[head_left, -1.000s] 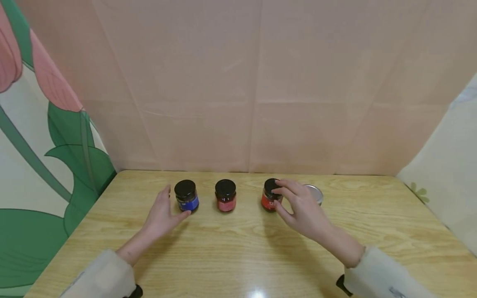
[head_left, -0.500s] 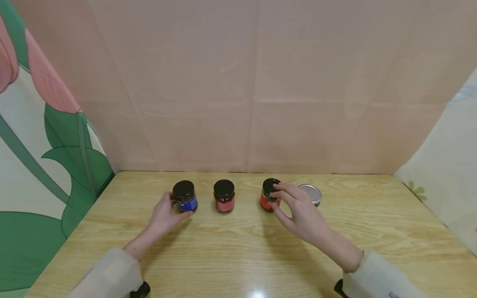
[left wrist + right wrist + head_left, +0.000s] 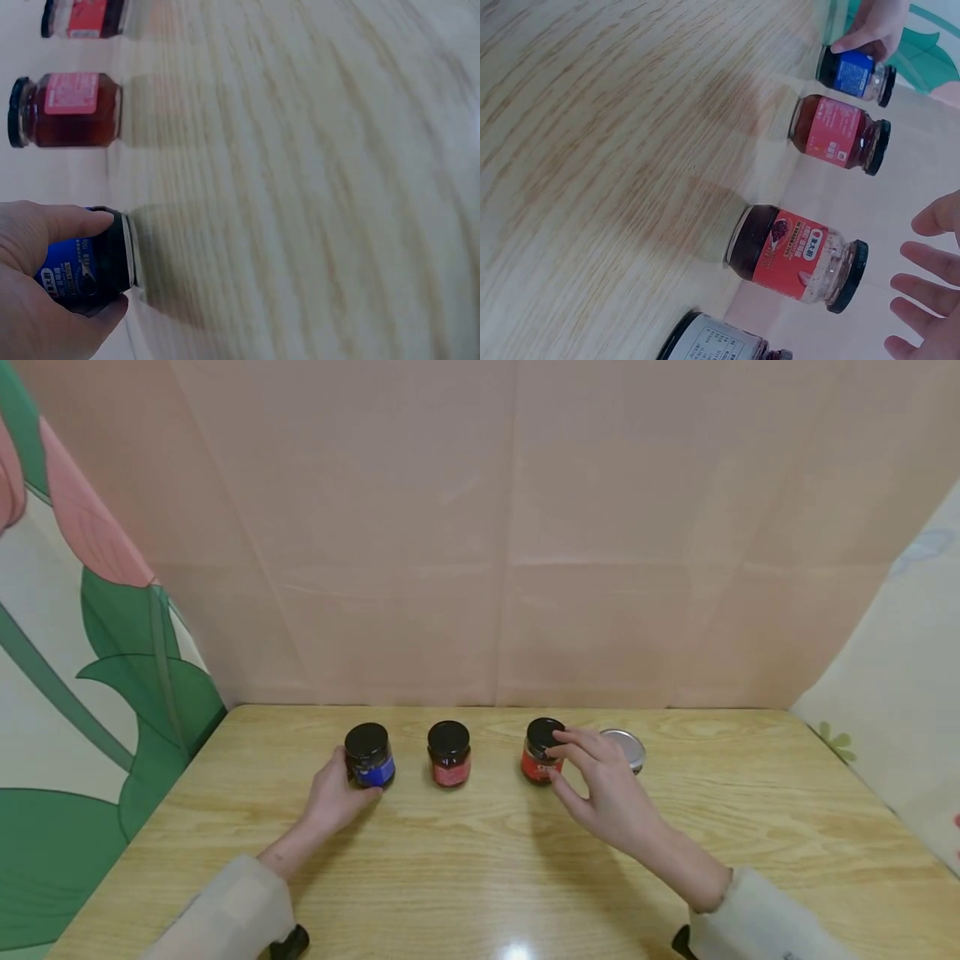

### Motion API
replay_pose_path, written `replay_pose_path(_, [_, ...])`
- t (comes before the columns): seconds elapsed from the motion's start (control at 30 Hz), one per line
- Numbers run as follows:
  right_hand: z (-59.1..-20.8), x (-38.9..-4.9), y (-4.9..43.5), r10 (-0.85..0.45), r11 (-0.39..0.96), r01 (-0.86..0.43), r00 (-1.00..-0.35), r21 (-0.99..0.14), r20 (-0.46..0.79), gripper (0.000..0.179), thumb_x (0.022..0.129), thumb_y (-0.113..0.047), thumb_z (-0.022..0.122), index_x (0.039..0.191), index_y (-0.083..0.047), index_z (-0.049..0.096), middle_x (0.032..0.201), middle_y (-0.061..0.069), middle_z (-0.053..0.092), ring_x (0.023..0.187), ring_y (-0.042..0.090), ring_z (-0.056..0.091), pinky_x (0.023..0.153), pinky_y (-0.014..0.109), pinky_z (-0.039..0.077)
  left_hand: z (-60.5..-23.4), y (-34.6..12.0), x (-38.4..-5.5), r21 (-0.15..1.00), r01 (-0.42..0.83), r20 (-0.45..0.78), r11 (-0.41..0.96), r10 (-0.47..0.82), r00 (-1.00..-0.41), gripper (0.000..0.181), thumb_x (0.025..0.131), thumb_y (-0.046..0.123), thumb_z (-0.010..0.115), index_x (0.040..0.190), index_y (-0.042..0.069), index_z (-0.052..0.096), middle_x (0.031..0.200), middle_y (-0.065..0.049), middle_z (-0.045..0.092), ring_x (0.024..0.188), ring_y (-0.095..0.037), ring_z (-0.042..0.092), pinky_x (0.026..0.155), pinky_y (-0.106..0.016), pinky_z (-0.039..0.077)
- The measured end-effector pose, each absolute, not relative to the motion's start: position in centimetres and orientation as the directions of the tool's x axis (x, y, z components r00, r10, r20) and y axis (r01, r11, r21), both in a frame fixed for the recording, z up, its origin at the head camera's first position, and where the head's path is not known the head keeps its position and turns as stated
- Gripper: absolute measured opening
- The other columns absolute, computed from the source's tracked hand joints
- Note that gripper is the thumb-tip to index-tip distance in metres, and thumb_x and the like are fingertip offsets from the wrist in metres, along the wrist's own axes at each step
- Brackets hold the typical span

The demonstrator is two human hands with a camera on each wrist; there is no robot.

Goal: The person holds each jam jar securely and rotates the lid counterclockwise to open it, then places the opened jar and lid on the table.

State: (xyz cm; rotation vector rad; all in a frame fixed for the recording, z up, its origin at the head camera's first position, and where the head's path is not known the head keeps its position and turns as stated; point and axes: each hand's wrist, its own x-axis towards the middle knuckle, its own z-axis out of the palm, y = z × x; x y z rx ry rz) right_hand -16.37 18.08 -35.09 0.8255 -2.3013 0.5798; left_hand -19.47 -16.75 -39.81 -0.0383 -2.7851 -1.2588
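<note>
Low around the blue-labelled jar [image 3: 373,770], my left hand [image 3: 332,795] grips the glass, thumb on the near side. In the left wrist view, thumb and fingertip pinch this jar [image 3: 71,270] close to its base. My right hand [image 3: 609,787] hovers beside the red-labelled jar [image 3: 538,767], fingers spread and loosely bent. From the right wrist view, those fingers [image 3: 930,259] stand apart from that jar's black lid [image 3: 849,277]. Between these two jars is a pink-labelled jar [image 3: 450,772], upright with a black lid.
A jar with a silver top [image 3: 624,747] stands right of the red-labelled one, partly behind my right hand; its pale label [image 3: 714,343] shows in the right wrist view. The jars form a row near the back edge of the wooden table [image 3: 450,877], before a pinkish cloth [image 3: 375,527].
My left hand has closed in from beside the blue-labelled jar and now grips it. The right hand keeps nearly the same place by the red-labelled jar. The head view has shifted slightly.
</note>
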Motion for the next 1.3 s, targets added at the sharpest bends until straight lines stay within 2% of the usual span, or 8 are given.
replay_pose_path(0.27, [-35.3, -16.3, 18.0, -0.412, 0.706, -0.683, -0.611, -0.188, 0.675, 0.016, 0.079, -0.007, 0.071, 0.093, -0.001, 0.070, 0.112, 0.019, 0.066, 0.111, 0.038, 0.058, 0.095, 0.057, 0.040, -40.5, -16.7, -20.1, 0.758, 0.037, 0.087, 0.651, -0.045, -0.995, 0.075, 0.073, 0.005, 0.079, 0.132, -0.011, 0.036, 0.130, -0.034, 0.051, 0.124, -0.048, 0.047, 0.106, -0.057, 0.036])
replay_pose_path(0.6, [-35.1, -16.3, 17.9, -0.413, 0.700, -0.687, -0.614, -0.197, 0.672, 0.014, 0.080, -0.008, 0.071, 0.092, -0.002, 0.070, 0.112, 0.020, 0.067, 0.111, 0.038, 0.058, 0.095, 0.057, 0.041, -39.8, -16.8, -20.0, 0.762, 0.008, 0.061, 0.647, -0.060, -0.996, 0.077, 0.067, 0.011, 0.085, 0.129, -0.008, 0.042, 0.127, -0.031, 0.054, 0.121, -0.047, 0.050, 0.104, -0.056, 0.038])
replay_pose_path(0.8, [-34.9, -16.3, 17.9, -0.404, 0.701, -0.683, -0.618, -0.205, 0.675, 0.013, 0.080, -0.007, 0.071, 0.091, -0.001, 0.070, 0.110, 0.020, 0.067, 0.110, 0.038, 0.058, 0.095, 0.057, 0.041, -39.1, -16.9, -19.6, 0.735, 0.013, 0.062, 0.678, -0.047, -0.997, 0.074, 0.065, 0.018, 0.088, 0.123, -0.009, 0.050, 0.119, -0.030, 0.060, 0.112, -0.045, 0.057, 0.098, -0.054, 0.045])
replay_pose_path(1.1, [-35.0, -16.1, 17.9, -0.406, 0.705, -0.676, -0.632, -0.213, 0.660, 0.013, 0.081, -0.008, 0.071, 0.092, -0.001, 0.070, 0.112, 0.019, 0.066, 0.111, 0.037, 0.058, 0.096, 0.056, 0.041, -38.0, -16.8, -18.1, 0.703, 0.081, 0.112, 0.707, 0.003, -0.994, 0.075, 0.064, 0.023, 0.089, 0.123, -0.008, 0.054, 0.115, -0.024, 0.063, 0.105, -0.038, 0.062, 0.091, -0.050, 0.050])
replay_pose_path(1.3, [-35.0, -16.0, 17.8, -0.406, 0.702, -0.675, -0.640, -0.226, 0.652, 0.013, 0.082, -0.008, 0.070, 0.093, -0.002, 0.070, 0.113, 0.018, 0.066, 0.113, 0.036, 0.057, 0.095, 0.056, 0.042, -37.2, -16.3, -16.6, 0.678, 0.164, 0.187, 0.716, 0.048, -0.981, 0.073, 0.060, 0.024, 0.091, 0.118, -0.003, 0.057, 0.108, -0.020, 0.067, 0.100, -0.035, 0.064, 0.088, -0.048, 0.052])
